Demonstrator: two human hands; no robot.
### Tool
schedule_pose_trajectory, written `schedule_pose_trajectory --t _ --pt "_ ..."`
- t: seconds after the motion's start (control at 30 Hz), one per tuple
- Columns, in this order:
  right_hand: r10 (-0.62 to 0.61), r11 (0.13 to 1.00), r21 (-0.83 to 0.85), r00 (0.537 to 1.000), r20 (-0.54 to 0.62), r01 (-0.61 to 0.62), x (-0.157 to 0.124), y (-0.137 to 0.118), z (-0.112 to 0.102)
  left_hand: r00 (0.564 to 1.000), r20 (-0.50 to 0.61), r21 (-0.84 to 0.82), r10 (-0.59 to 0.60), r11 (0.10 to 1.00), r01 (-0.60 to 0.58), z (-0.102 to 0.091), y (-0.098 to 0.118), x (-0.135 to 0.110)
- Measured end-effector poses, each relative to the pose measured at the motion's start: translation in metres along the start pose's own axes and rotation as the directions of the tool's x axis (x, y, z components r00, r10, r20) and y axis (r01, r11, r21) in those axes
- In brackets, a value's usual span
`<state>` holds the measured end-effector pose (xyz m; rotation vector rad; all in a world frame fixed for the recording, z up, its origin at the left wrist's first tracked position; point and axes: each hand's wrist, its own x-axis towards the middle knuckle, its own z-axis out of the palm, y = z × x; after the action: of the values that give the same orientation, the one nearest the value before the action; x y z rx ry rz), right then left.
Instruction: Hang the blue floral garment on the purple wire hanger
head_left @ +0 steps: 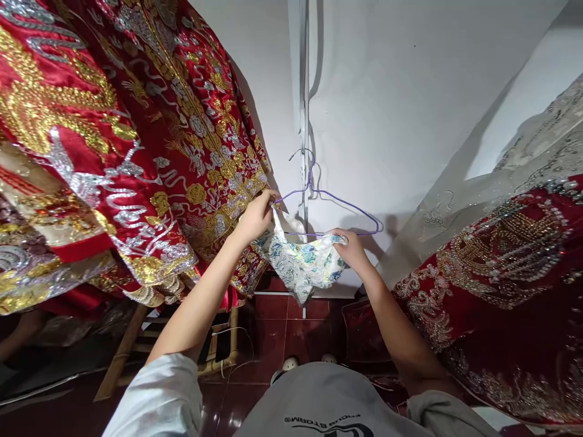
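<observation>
A white garment with a blue, green and yellow floral print (303,262) hangs partly on a purple wire hanger (346,201) in front of me. My left hand (257,217) is closed on the garment's strap at the hanger's left shoulder. With thumb and fingers, my right hand (350,247) pinches the garment's upper right edge, below the hanger's lower bar. The hanger's right end sticks out bare beyond the cloth. Its hook shows in front of a narrow upright metal pole (304,91); I cannot tell whether it rests on anything.
Red gowns with gold and silver embroidery (195,139) hang close on my left. A beaded dark red gown (501,261) and sheer whitish fabric (546,139) stand on my right. A bamboo frame (233,340) is low at left, on the red tiled floor (271,334). A white wall is ahead.
</observation>
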<state>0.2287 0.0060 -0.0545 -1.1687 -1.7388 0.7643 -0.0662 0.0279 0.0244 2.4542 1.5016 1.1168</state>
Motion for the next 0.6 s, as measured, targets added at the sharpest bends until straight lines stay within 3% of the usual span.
schedule_pose_trajectory --t 0.1,0.2,0.27,0.4,0.53,0.6 --pt "-0.029 0.999 0.03 0.987 -0.161 0.035 -0.011 0.003 -0.016 0.999 0.043 0.04 0.03 0.999 -0.032 0.006 -0.009 0.004" --pt "-0.012 1.0 -0.008 0.912 -0.411 0.01 -0.01 0.008 -0.044 0.998 0.056 0.088 0.034 0.995 -0.038 0.001 -0.015 0.005" --pt "0.006 0.998 -0.05 0.898 -0.439 -0.031 -0.003 0.009 -0.065 0.996 0.075 0.098 0.044 0.994 -0.052 -0.004 -0.015 0.006" --pt "0.122 0.991 -0.03 0.983 -0.135 -0.127 0.002 0.005 -0.093 1.0 0.016 0.107 0.003 0.994 -0.005 -0.01 -0.014 0.009" --pt "0.265 0.938 0.219 0.963 0.041 -0.268 -0.003 -0.013 -0.082 0.979 -0.086 -0.012 -0.183 0.983 0.183 -0.006 -0.012 0.019" --pt "0.296 0.89 0.327 0.948 0.113 -0.317 0.002 -0.028 -0.068 0.979 -0.075 -0.099 -0.187 0.979 0.18 -0.002 -0.006 0.027"
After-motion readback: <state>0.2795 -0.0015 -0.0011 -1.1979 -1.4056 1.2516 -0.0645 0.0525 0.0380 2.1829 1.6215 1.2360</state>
